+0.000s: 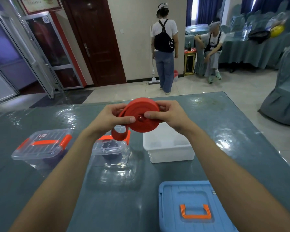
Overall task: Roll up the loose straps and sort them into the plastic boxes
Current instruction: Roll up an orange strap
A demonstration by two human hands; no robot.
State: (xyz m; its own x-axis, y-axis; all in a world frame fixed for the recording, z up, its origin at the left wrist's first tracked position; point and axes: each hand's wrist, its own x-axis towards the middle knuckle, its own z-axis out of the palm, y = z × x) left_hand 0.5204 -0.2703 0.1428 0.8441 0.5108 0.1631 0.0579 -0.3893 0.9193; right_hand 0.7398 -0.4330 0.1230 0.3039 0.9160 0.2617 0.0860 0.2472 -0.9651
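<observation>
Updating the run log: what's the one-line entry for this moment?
left hand, right hand: grip red strap roll | loose tail: hanging | white box: open

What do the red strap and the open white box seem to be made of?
The red strap looks like matte rubber or latex: it coils smoothly, no weave visible. The white box looks like translucent, slightly glossy plastic: its walls let light through.

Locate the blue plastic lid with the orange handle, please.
Head view, lower right: the blue plastic lid lies on the table, nearer the camera than the white plastic tub.
</observation>
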